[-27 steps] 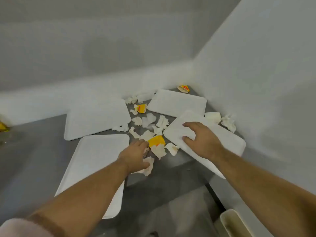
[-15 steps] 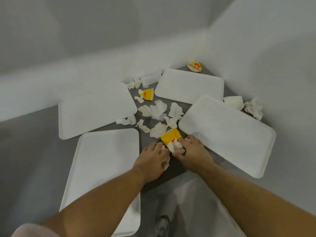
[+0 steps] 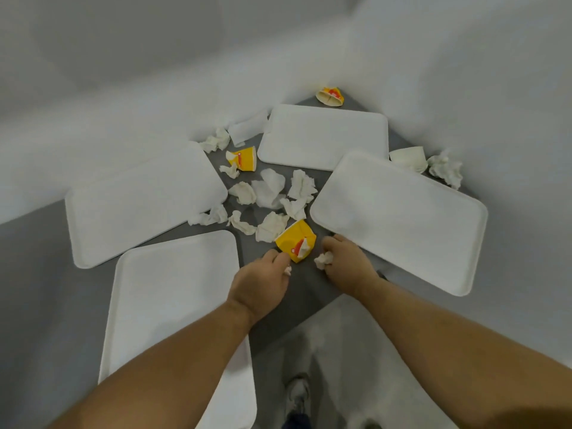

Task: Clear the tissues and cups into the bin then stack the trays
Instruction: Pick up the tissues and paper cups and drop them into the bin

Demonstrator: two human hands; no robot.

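Litter-gathering step; trays not yet stacked.
Left grip [image 3: 260, 283] closed round a tissue scrap [image 3: 288, 270], touching the crushed yellow cup [image 3: 295, 243] on the counter [image 3: 305, 292]; right grip [image 3: 346, 261] clutches a tissue wad [image 3: 323, 261]. Next, probably: take the cup and carry all to the bin, unseen here.

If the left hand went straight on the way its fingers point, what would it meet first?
The left hand points up and right at the crushed yellow cup, right at its fingertips; contact is hard to judge. Tissues lie just beyond.
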